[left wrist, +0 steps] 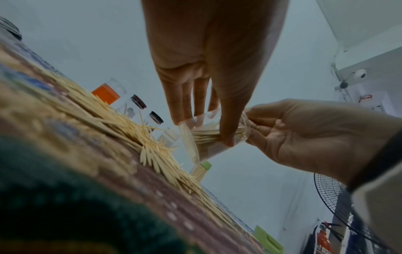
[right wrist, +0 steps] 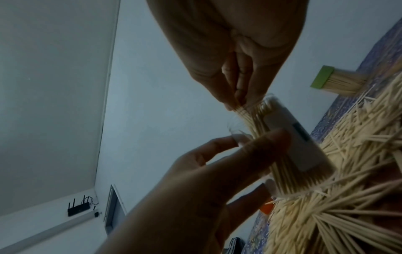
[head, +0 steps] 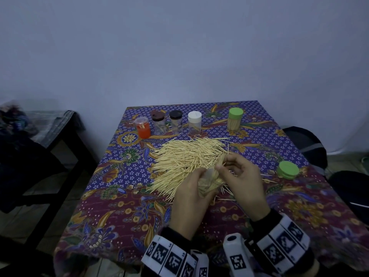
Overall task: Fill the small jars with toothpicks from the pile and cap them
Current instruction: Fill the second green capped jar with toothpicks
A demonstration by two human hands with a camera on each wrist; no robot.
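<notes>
Close to the table's near edge, the left hand [head: 191, 193] grips a clear jar [left wrist: 208, 137], tilted and already stuffed with toothpicks. The right hand [head: 242, 181] pinches a bunch of toothpicks [right wrist: 245, 111] at the jar's mouth. Just beyond lies the toothpick pile [head: 185, 158] in the middle of the table [head: 123, 212]. A loose green cap [head: 288, 169] sits toward the right edge. Along the far edge stand five capped jars, the green-capped jar [head: 234, 119] full.
</notes>
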